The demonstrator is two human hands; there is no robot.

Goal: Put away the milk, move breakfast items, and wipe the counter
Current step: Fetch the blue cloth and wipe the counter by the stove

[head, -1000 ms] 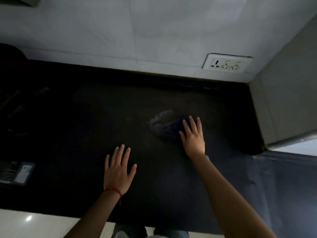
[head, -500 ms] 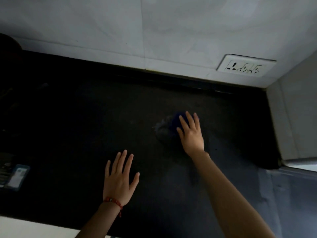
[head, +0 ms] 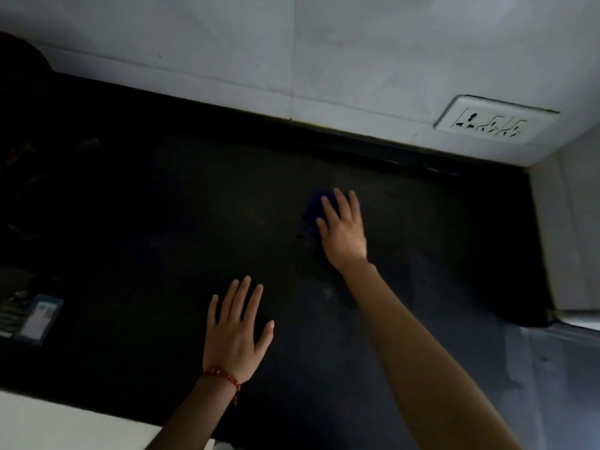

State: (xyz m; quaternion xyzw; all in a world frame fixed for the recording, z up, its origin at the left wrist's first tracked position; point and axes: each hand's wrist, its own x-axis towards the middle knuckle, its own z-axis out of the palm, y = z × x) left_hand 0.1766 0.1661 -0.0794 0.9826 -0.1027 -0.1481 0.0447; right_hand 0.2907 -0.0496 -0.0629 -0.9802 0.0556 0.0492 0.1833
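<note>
A dark blue cloth (head: 314, 212) lies bunched on the black counter (head: 168, 216), a little right of the middle. My right hand (head: 343, 233) presses flat on top of it with the fingers spread, and covers most of it. My left hand (head: 235, 332) rests flat on the counter nearer the front edge, palm down, fingers apart, with a red bead bracelet at the wrist. It holds nothing. The room is dim and no milk or breakfast items show.
A white tiled wall (head: 292, 53) runs along the back, with a white socket plate (head: 493, 123) at the right. A pale side wall (head: 574, 228) closes the right end. A small blue packet (head: 40, 316) and dark shapes sit at the far left.
My right hand has slid the cloth away from me, toward the back wall. The left hand has stayed flat in the same spot on the counter.
</note>
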